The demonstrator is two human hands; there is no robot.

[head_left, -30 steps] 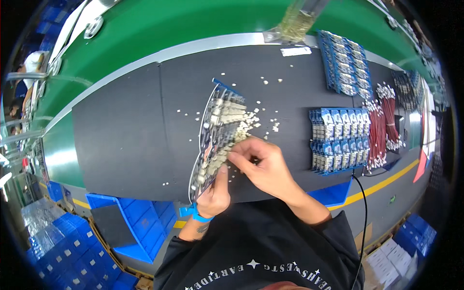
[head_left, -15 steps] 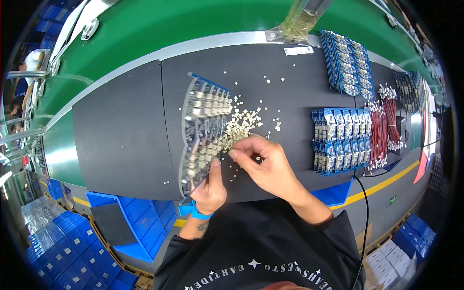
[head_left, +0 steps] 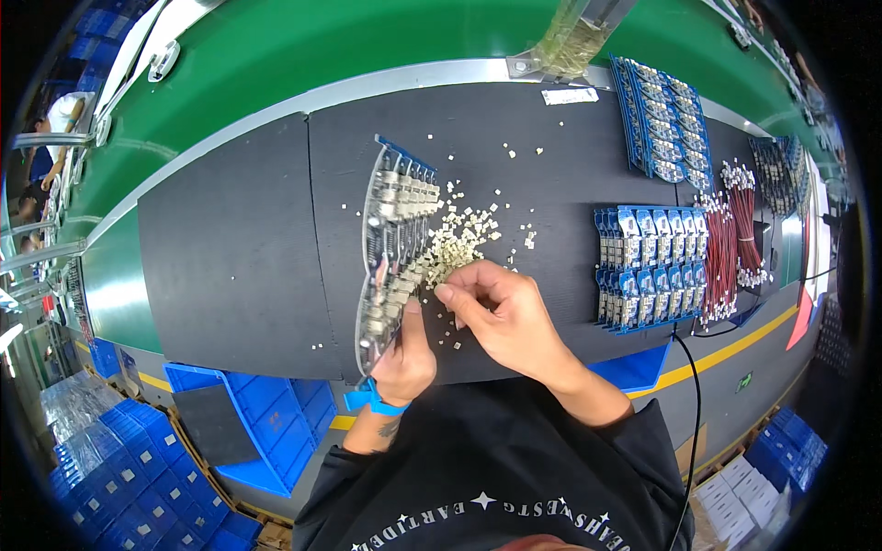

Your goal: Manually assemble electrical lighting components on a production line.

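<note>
I have the left hand (head_left: 409, 365) clamped on the near end of a blue-edged circuit-board panel (head_left: 393, 243) crowded with pale, blocky components — steeply tilted, probably so its populated face turns toward the right hand (head_left: 507, 308). That hand sits just beside it, thumb and index finger together; whether they pinch anything, I cannot tell. Just beyond its fingertips lies a loose heap of tiny cream-coloured blocks (head_left: 459, 237), near enough, I judge, to spare a long reach. Well to that hand's right, two rows of blue circuit boards (head_left: 650, 266) lie beside dark-red wire bundles (head_left: 719, 266) with white ends — apparently out of both hands' way.
</note>
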